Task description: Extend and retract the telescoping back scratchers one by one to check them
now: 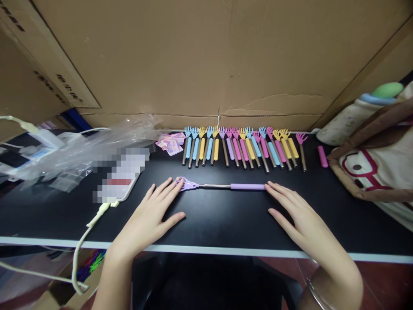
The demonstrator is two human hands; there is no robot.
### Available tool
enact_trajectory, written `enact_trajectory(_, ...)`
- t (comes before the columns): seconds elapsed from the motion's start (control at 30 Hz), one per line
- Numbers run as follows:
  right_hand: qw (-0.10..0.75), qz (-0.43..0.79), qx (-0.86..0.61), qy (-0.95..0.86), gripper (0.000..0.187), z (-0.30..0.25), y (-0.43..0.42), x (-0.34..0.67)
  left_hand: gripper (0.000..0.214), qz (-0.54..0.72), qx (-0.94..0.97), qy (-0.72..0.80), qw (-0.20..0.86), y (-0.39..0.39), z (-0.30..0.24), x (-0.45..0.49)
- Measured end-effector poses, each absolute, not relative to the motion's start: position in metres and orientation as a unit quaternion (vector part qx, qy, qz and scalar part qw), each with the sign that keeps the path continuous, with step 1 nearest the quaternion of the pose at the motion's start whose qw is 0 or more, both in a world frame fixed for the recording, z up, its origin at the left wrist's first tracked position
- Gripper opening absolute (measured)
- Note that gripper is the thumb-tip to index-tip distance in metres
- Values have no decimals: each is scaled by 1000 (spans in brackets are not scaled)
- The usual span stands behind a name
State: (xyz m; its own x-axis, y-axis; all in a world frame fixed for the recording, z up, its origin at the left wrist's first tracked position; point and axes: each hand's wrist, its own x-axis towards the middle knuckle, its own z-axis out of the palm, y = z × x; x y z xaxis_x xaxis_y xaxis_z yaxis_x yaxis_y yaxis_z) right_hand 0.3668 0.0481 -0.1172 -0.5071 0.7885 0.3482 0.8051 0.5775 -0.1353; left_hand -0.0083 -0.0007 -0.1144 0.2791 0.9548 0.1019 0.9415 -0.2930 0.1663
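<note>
A purple back scratcher (248, 186) lies crosswise on the black table, its claw head to the left and its handle to the right, with a metal rod between. My left hand (150, 215) rests flat with fingers spread, its fingertips on the claw head. At the other end, the fingertips of my right hand (295, 211) touch the tip of the handle; that hand is also open. Behind them runs a row of claw heads on metal rods (227, 155), with coloured handle sleeves (230, 149) in blue, yellow, pink and purple among them.
Small printed cards (172, 144) lie left of the row. Clear plastic bags (97, 146) and a phone (129, 187) with a cable (77, 258) are further left. A pink sleeve (322, 156), a cloth bag (361, 172) and a bottle (348, 120) stand right. Cardboard (206, 56) walls the back.
</note>
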Motion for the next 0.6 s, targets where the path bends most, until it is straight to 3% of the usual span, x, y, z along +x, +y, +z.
enact_trajectory(0.6, 207, 3, -468, -859, 45, -118, 48, 368, 60, 89, 796, 598, 39, -2, -116, -8)
